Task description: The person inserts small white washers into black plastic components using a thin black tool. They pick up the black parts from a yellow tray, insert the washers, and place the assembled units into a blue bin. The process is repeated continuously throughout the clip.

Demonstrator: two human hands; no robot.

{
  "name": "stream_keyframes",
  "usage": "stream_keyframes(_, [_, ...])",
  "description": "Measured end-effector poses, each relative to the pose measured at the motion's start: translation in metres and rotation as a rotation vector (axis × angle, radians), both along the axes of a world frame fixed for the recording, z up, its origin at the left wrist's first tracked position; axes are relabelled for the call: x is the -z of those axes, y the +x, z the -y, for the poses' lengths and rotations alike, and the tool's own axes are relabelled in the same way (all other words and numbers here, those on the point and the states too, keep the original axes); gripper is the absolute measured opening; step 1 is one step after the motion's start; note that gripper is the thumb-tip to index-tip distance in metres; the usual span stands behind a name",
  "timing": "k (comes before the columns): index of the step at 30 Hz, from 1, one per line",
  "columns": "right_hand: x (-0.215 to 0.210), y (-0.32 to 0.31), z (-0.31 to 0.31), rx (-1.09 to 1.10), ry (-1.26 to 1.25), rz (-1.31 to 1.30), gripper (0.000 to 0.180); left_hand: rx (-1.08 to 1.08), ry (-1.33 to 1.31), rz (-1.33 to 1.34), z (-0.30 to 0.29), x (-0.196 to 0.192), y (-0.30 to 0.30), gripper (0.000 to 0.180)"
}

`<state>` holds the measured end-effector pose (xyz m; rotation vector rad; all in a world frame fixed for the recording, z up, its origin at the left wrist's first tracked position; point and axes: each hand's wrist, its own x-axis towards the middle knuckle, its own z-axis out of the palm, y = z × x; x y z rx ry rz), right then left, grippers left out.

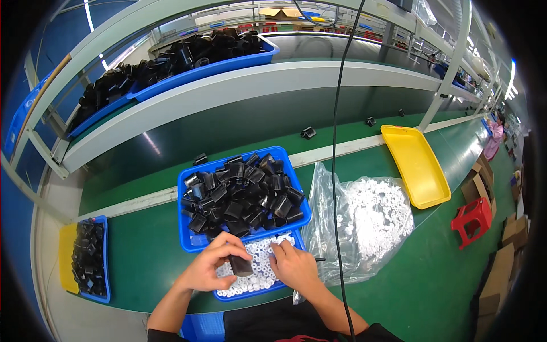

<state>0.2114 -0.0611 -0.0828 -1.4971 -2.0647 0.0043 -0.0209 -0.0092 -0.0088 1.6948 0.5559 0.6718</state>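
My left hand is closed around a black plastic housing, held over a blue tray of small white rings. My right hand reaches into the same tray with its fingers curled down among the rings. Its fingertips are partly hidden, so what they pinch does not show. A short dark rod sticks out beside the right hand; whether the hand grips it is unclear. Just behind, a larger blue tray is heaped with black housings and overlaps the ring tray's far edge.
A clear plastic bag of white rings lies to the right, near a yellow tray. A black cable hangs down in front. Trays of black parts stand at left and on the shelf. A red stool is at right.
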Motion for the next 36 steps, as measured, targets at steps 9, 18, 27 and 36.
stream_keyframes(9, [0.001,0.003,0.000,-0.026,-0.054,0.043,0.014,0.243,-0.502,-0.058,0.002,0.040,-0.004,0.028])
stream_keyframes(18, [-0.007,0.002,-0.002,-0.053,-0.030,-0.186,0.014,0.125,-0.540,0.190,0.017,0.056,-0.007,0.036])
stream_keyframes(27, [-0.032,0.001,-0.004,-0.082,-0.161,-0.341,0.009,-0.079,0.109,0.043,0.007,0.058,-0.005,0.047])
stream_keyframes(36, [-0.061,-0.028,-0.002,-0.304,-0.154,-0.446,0.023,-0.208,0.060,0.059,0.016,0.063,-0.002,0.046])
